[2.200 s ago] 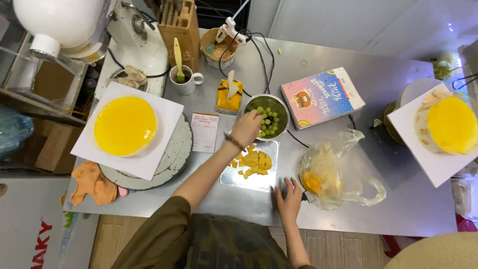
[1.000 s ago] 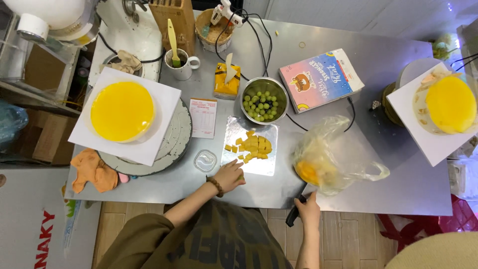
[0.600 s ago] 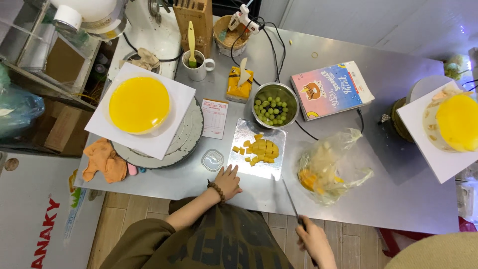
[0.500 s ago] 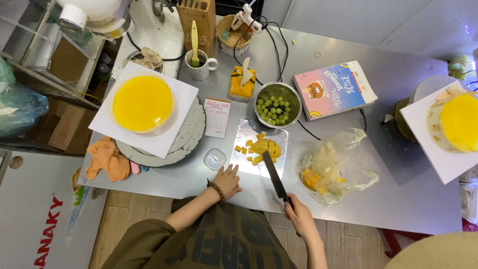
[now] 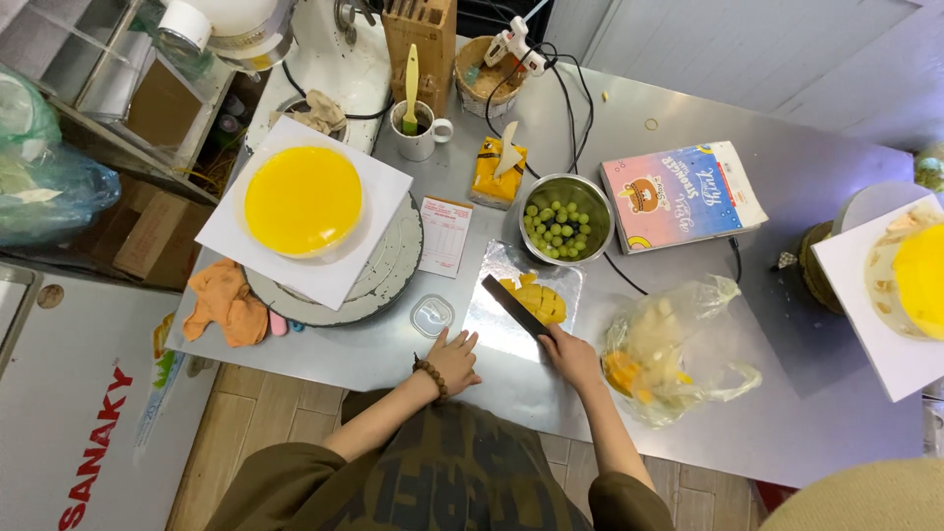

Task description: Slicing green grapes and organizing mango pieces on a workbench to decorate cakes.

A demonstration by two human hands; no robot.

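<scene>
Steel table (image 5: 688, 108): L hand (image 5: 454, 358) flat, open; R hand (image 5: 570, 356) gripping knife (image 5: 513, 306) over mango cubes (image 5: 536, 298).

My left hand (image 5: 454, 360) has come back from the bowl of green grapes (image 5: 563, 218) and now rests flat on the steel table (image 5: 688, 433) just beside the silver board (image 5: 497, 324). My right hand (image 5: 570, 356) has picked up the knife (image 5: 518, 307), whose blade now lies across the yellow fruit pieces (image 5: 536, 298).
</scene>
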